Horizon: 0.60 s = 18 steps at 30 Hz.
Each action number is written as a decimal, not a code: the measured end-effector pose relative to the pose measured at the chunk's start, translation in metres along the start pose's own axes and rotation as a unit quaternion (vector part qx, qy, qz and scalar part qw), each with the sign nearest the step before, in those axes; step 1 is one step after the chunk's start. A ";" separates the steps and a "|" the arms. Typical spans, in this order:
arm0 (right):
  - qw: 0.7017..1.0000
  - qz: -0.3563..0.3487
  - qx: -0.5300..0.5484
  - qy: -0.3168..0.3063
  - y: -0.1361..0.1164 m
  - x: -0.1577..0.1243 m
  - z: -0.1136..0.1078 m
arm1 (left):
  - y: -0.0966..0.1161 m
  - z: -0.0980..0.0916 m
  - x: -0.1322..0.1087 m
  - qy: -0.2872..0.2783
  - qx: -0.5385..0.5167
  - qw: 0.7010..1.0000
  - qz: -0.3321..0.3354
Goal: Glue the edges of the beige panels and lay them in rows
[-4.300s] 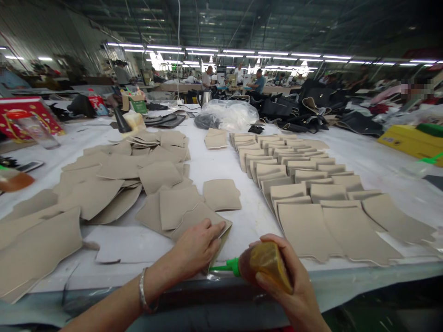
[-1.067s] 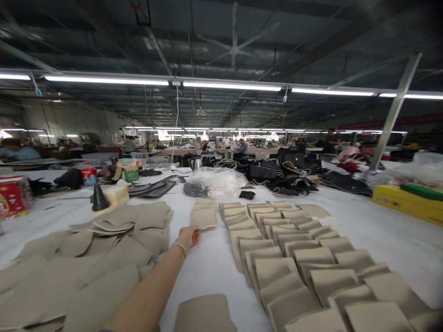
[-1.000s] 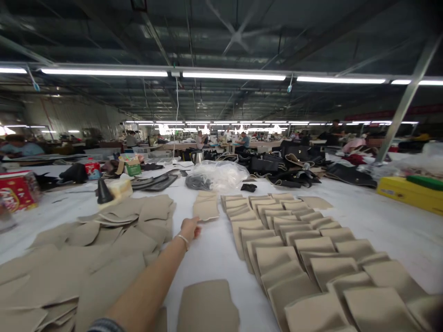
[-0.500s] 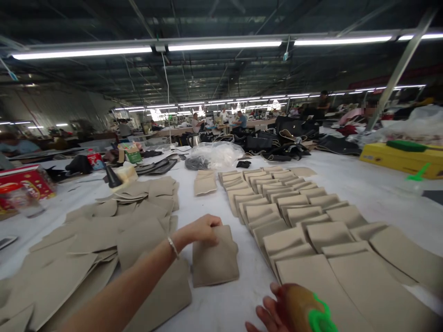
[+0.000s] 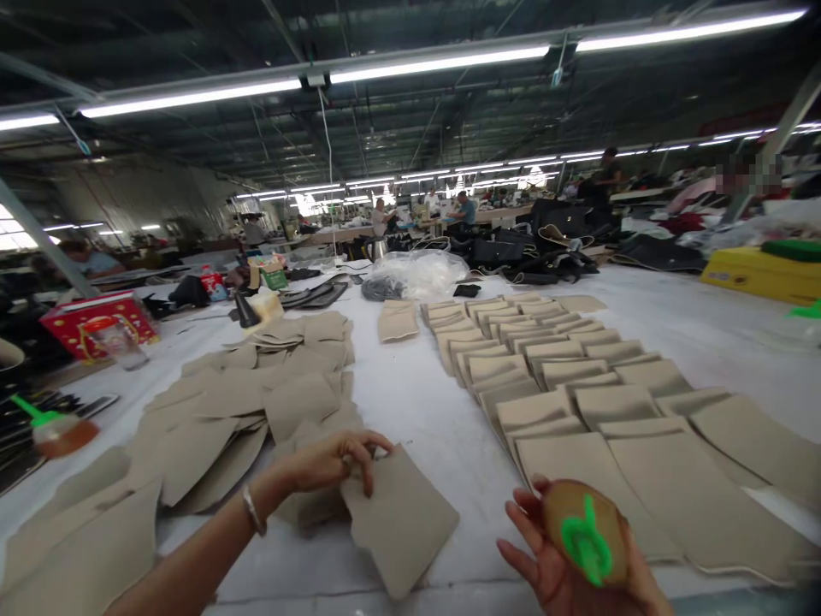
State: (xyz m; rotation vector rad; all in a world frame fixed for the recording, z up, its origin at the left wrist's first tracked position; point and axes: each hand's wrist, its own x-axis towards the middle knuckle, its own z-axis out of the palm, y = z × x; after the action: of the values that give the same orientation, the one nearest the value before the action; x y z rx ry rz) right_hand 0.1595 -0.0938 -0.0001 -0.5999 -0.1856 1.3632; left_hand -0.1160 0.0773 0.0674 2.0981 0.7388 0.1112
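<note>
My left hand (image 5: 339,466), with a bracelet at the wrist, pinches the top left edge of a flat beige piece (image 5: 405,522), leather-like, and holds it tilted over the white table (image 5: 410,385). Lower right, my right hand (image 5: 545,565) holds a squeeze bottle (image 5: 587,530) of brown liquid against the palm, its green nozzle pointing at me. The fingers of that hand are partly spread. Left of my left hand lies a loose heap of beige pieces (image 5: 218,393). On the right, folded or curved beige pieces (image 5: 552,376) overlap in long rows.
Another green-tipped bottle (image 5: 64,432) is at the far left, near a lidded jar (image 5: 119,342) and a red box (image 5: 70,321). Clear plastic wrap (image 5: 416,274) and dark pieces (image 5: 506,248) lie at the back. A yellow box (image 5: 757,274) stands on the right. People work further off.
My left hand has come nearer and left, and the beige piece is now turned at an angle. The right hand's bottle has swung up into fuller view. My view has turned left.
</note>
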 end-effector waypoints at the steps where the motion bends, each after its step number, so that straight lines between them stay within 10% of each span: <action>1: 1.000 -0.011 -0.009 0.011 0.000 -0.001 0.001 | -0.003 0.000 -0.003 0.023 0.040 0.999 -0.010; 7: 0.994 -0.081 -0.041 0.065 -0.003 -0.004 0.013 | 0.025 0.055 0.004 0.128 0.217 0.965 -0.064; 12: 0.988 -0.102 -0.099 0.059 -0.013 -0.006 0.012 | 0.034 0.121 0.008 0.091 0.254 0.958 -0.099; 18: 0.955 -0.172 -0.238 0.046 -0.016 -0.007 0.005 | 0.022 0.101 -0.011 0.072 0.218 0.973 -0.033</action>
State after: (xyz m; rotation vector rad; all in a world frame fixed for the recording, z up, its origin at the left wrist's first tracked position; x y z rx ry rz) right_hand 0.1691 -0.1005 0.0140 -0.9813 -0.5275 0.9495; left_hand -0.0803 -0.0105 0.0257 2.4973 0.9907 0.0700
